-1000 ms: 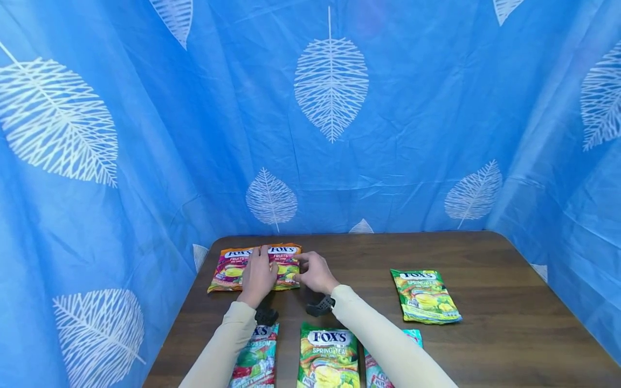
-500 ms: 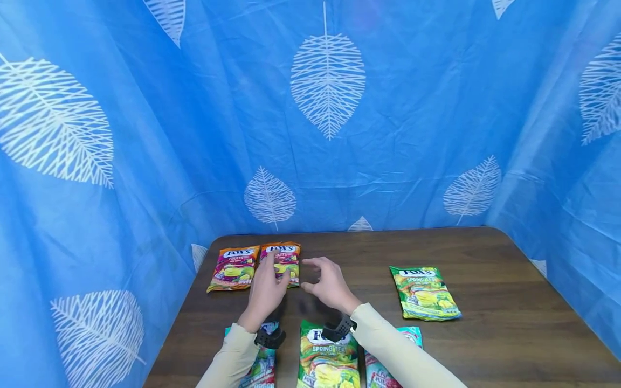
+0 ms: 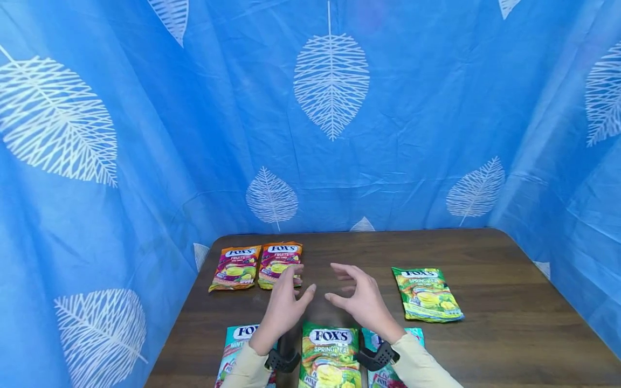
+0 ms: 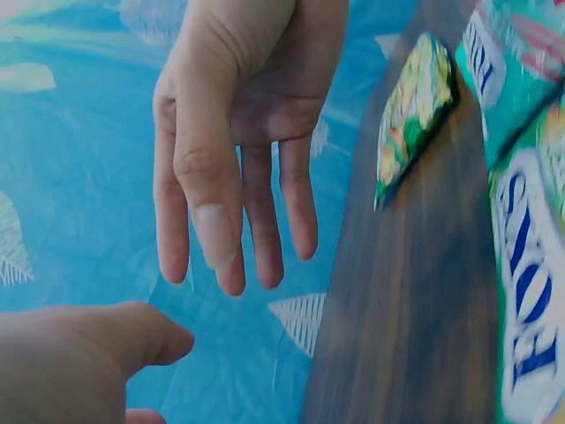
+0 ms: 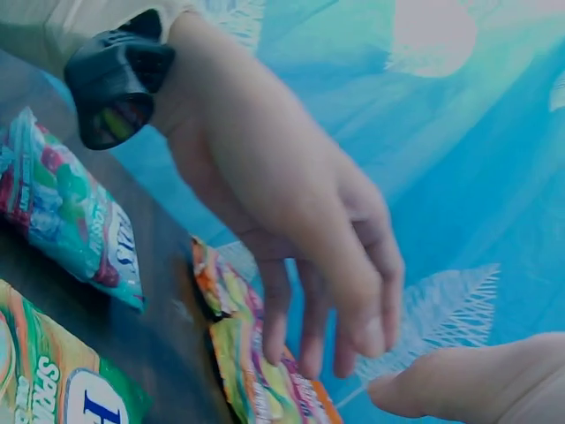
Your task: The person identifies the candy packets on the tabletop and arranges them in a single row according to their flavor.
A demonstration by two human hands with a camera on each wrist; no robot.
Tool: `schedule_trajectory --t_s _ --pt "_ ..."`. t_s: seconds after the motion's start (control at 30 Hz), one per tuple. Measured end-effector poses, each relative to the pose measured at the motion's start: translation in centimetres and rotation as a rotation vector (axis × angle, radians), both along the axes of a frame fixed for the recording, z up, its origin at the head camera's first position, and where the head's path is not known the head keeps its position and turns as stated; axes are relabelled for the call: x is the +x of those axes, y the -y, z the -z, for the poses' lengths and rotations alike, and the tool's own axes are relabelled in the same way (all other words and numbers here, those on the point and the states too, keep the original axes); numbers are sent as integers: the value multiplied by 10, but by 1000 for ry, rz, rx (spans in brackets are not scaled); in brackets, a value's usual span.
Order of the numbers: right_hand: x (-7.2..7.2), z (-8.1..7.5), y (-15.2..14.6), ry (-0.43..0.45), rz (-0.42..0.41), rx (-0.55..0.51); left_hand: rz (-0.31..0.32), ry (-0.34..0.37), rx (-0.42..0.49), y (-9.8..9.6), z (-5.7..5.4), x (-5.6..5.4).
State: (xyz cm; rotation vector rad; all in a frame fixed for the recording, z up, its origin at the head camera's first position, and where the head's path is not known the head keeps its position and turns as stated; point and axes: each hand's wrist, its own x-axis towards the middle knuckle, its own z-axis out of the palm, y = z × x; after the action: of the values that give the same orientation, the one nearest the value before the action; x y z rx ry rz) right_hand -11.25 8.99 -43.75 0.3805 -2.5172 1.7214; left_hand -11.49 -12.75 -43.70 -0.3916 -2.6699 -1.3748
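Note:
Both hands hover above the table with nothing in them, fingers loosely bent and thumbs apart. In the head view my left hand (image 3: 286, 302) overlaps the lower right corner of a purple-and-orange Fox's Fruits candy bag (image 3: 278, 264). A second Fruits bag (image 3: 235, 268) lies just left of it. To the right, my right hand (image 3: 363, 297) faces the left one across a gap. Close below the hands lies a green Fox's Spring Tea candy bag (image 3: 330, 350). The left wrist view shows the right hand (image 4: 238, 150) hanging open; in the right wrist view the left hand (image 5: 291, 185) hangs likewise.
Another Spring Tea bag (image 3: 427, 295) lies on the right of the brown wooden table (image 3: 509, 323). Teal candy bags flank the near green one: one at left (image 3: 237, 345), one at right (image 3: 383, 372) partly under the right wrist. A blue leaf-patterned curtain (image 3: 412, 108) surrounds the table.
My hands have left the two Fruits bags and drawn back toward the near side and rightward. The Fruits bags now lie uncovered side by side.

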Motion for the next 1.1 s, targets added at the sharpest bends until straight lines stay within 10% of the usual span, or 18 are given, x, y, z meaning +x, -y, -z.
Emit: schedule_trajectory --t_s 0.43,1.1 --pt "37 -6 -52 23 68 -25 143 59 87 -47 2 32" --pt "61 -9 -144 100 263 149 286 206 180 -101 12 40"
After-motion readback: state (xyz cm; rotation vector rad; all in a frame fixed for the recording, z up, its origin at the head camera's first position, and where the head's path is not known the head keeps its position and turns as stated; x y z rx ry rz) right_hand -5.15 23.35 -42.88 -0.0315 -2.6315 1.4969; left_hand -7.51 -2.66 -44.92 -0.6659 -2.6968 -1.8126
